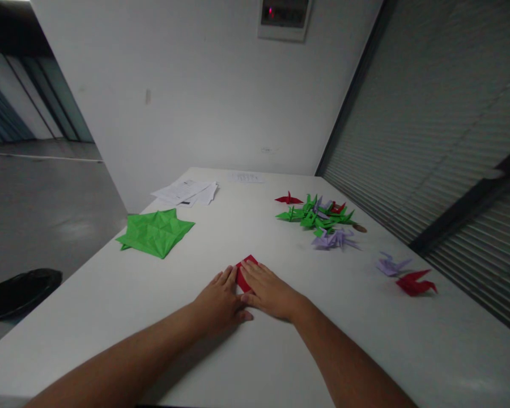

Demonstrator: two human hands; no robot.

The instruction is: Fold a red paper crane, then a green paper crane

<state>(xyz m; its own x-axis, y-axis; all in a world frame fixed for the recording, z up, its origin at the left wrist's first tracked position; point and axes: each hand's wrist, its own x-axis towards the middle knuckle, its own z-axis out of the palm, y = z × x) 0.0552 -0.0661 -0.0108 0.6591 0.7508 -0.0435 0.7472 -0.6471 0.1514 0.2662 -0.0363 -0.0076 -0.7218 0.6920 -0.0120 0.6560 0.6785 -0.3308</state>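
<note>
A small folded piece of red origami paper [242, 280] lies flat on the white table, one corner pointing away from me. My right hand [267, 288] rests across its right side with fingers stretched out flat on it. At its left edge lies my left hand [223, 299], fingers extended and the fingertips touching the paper. Both thumbs come close together just below it. Part of the paper is hidden beneath the hands, so its full outline does not show.
Creased green paper sheets [156, 232] lie at the left edge, with printed papers [186, 191] behind. A pile of green, purple and red paper cranes [317, 214] sits at the back right; a purple crane [391, 264] and red crane [415, 283] lie nearer. A black-lined bin [21, 292] stands left.
</note>
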